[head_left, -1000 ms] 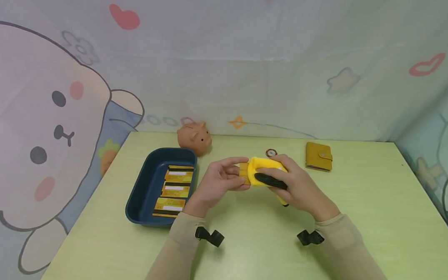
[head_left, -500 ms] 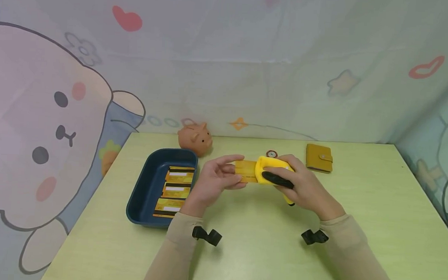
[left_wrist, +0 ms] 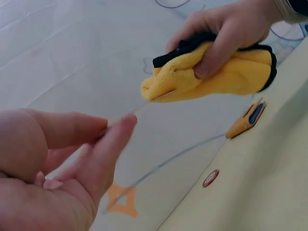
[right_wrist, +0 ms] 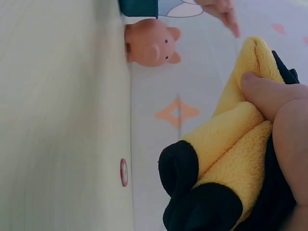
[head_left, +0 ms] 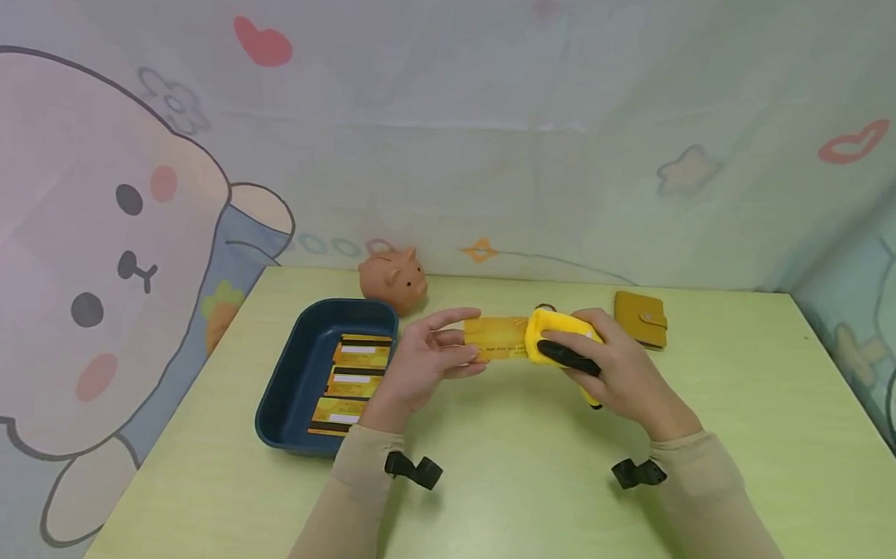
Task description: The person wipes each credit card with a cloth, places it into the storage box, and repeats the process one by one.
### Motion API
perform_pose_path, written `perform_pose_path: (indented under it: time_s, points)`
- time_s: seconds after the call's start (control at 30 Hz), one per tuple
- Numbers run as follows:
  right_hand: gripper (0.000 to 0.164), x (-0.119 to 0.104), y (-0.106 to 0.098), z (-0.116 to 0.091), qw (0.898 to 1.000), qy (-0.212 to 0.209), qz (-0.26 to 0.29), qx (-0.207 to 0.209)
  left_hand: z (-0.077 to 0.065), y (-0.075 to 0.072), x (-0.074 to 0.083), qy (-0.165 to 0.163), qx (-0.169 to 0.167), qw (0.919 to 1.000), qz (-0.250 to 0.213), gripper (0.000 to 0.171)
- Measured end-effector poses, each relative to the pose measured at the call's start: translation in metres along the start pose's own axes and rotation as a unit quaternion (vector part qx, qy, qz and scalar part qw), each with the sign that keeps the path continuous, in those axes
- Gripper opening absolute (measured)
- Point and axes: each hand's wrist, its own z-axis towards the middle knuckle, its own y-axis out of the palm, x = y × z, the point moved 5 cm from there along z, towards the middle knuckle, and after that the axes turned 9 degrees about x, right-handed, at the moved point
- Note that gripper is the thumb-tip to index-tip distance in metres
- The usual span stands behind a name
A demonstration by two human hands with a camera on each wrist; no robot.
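Note:
My left hand pinches the left end of a golden-yellow bank card above the table. In the left wrist view the card is nearly edge-on, a thin line. A folded yellow cloth with black edging is gripped in my right hand. The cloth wraps the card's right end and hides it. In the right wrist view, the thumb presses on the fuzzy cloth. Several similar cards lie in a column in a dark blue tray, stripe side up.
An orange-pink piggy bank stands behind the tray. A mustard wallet lies at the back right. Beyond the cloth is a small red-rimmed poker chip, mostly hidden in the head view. Printed fabric hangs along the table's back edge.
My right hand has moved right with the cloth, sliding along the card and uncovering more of its printed face. My left hand has shifted slightly left, still pinching the card.

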Motion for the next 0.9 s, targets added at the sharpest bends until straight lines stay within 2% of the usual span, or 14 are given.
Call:
perform_pose_path:
  time_s: [0.17,0.37,0.53,0.73,0.9]
  points:
    - [0.062,0.0,-0.002,-0.001,1.0,0.012,0.005,-0.004,0.002,-0.004,-0.004,-0.019,0.041,0.9985,0.03,0.052]
    - [0.061,-0.002,-0.003,0.0,1.0,0.019,0.011,-0.004,0.004,-0.007,-0.005,-0.021,0.081,0.994,0.071,0.032]
    - [0.06,-0.004,-0.007,0.002,1.0,0.024,0.013,-0.002,0.005,-0.007,-0.005,0.007,0.085,0.992,0.094,0.02]
    - [0.061,-0.007,-0.011,0.007,1.0,0.022,0.017,0.001,0.004,-0.006,-0.003,0.044,0.075,0.9875,0.132,0.022]
    - [0.064,-0.01,-0.015,0.01,1.0,0.018,0.02,0.007,0.002,-0.007,-0.004,0.053,0.066,0.9876,0.132,0.023]
